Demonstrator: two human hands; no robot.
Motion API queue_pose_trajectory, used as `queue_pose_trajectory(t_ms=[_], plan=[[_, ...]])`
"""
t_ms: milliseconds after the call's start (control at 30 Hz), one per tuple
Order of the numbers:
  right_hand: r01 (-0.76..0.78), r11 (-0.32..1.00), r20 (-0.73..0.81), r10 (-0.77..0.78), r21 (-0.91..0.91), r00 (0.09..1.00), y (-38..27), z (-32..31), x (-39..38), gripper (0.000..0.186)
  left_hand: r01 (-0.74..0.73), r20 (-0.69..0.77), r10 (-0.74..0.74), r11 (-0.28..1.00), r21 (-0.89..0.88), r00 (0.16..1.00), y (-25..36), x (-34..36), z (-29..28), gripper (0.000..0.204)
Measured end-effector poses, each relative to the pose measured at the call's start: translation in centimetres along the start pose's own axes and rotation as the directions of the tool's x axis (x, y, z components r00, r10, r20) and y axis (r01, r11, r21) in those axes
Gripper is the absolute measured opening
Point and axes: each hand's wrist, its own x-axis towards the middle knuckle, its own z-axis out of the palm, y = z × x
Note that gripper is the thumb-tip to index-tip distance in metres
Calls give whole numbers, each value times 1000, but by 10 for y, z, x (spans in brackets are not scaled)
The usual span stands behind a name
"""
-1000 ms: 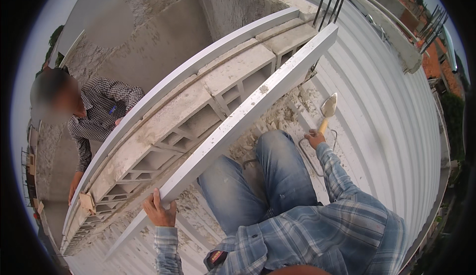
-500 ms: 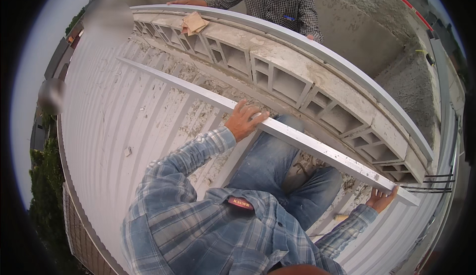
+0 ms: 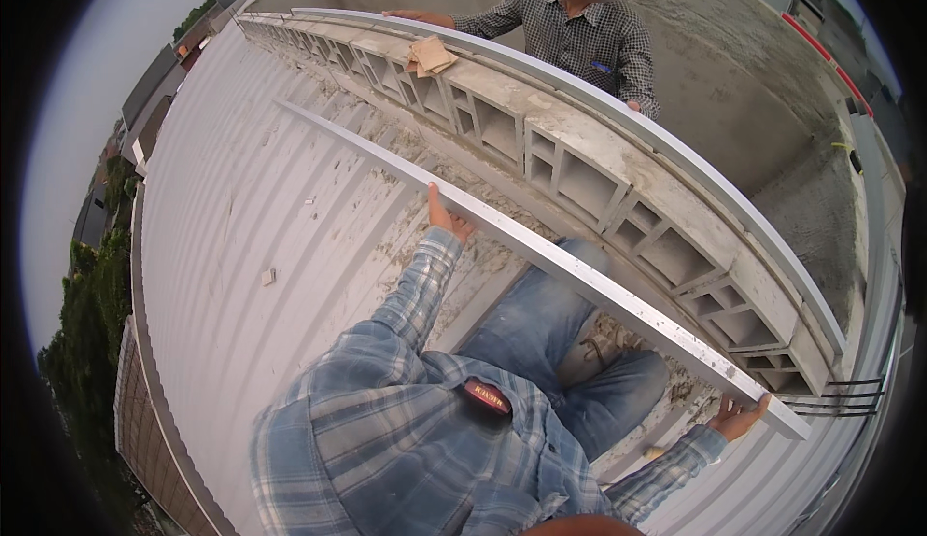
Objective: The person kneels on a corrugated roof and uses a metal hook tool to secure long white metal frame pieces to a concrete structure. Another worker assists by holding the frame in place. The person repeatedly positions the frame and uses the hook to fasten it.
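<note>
Head view: long rectangular metal bar [image 3: 575, 273] on near side of hollow-block row [image 3: 579, 150], apart from it. Left hand [image 3: 450, 219]: grip partly closed on bar's near edge. Right hand [image 3: 742, 418]: grip curled on bar near row's right end. Second metal bar [image 3: 570, 79] along row's far edge; co-worker [image 3: 579, 43] beyond row, hands at it. Thin wooden pieces [image 3: 430, 56] atop row. Corrugated roof [image 3: 232, 198] on row's near side.
</note>
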Motion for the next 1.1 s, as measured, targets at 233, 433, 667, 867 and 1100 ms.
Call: queue_pose_trajectory(t_ms=[233, 433, 667, 867, 1100], plan=[[-22, 997, 31, 20, 80, 999, -7, -26, 55, 83, -83, 227, 59, 992, 96, 972, -8, -21, 47, 130], [-45, 994, 80, 37, 101, 996, -2, -16, 79, 94, -193, 322, 144, 973, 126, 936, 13, -54, 106, 118], [-50, 995, 21, 48, 82, 999, -2, -10, 84, 87, -181, 339, 103, 962, 205, 935, 9, -27, 147, 114], [-8, 989, 28, 4, 146, 1000, 7, 28, 79, 79, -170, 269, 92, 945, 280, 959, 24, 10, 132, 118], [22, 992, -113, -8, 123, 994, -5, 18, 65, 76, -239, 260, 159, 918, 317, 952, 15, 13, 157, 103]])
